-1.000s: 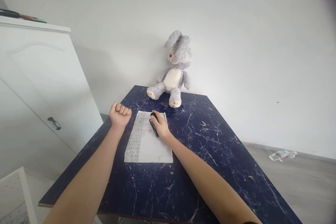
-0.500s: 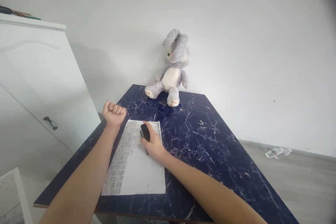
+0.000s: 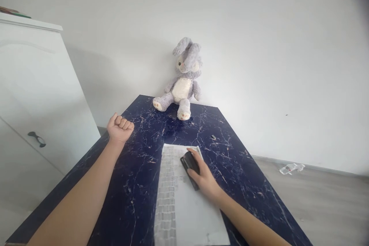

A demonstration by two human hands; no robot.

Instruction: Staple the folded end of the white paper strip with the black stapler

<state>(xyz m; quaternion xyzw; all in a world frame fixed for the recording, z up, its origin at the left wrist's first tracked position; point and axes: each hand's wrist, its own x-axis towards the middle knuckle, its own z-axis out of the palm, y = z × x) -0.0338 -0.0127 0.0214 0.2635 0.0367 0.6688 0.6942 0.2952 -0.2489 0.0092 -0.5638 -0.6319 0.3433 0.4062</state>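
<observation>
My right hand (image 3: 203,178) is wrapped around a black stapler (image 3: 190,164). The stapler lies slanted over the upper part of a sheet of paper (image 3: 198,219), and whether its jaws have paper between them I cannot make out. Printed or written blocks run down the sheet's left side, while most of its right side is white. Left of the paper, my left hand (image 3: 120,127) is closed in a fist at the table's left edge, palm side up, with nothing visible in it.
The dark blue marble-patterned table (image 3: 138,184) carries a grey plush rabbit (image 3: 183,84) leaning on the wall at the far end. A small dark piece (image 3: 213,137) lies right of the paper. A white cabinet (image 3: 37,84) stands left; clear plastic (image 3: 291,168) lies on the floor.
The paper and the stapler have moved right and nearer to me with my right hand. My left hand stays in a fist. The view has shifted slightly.
</observation>
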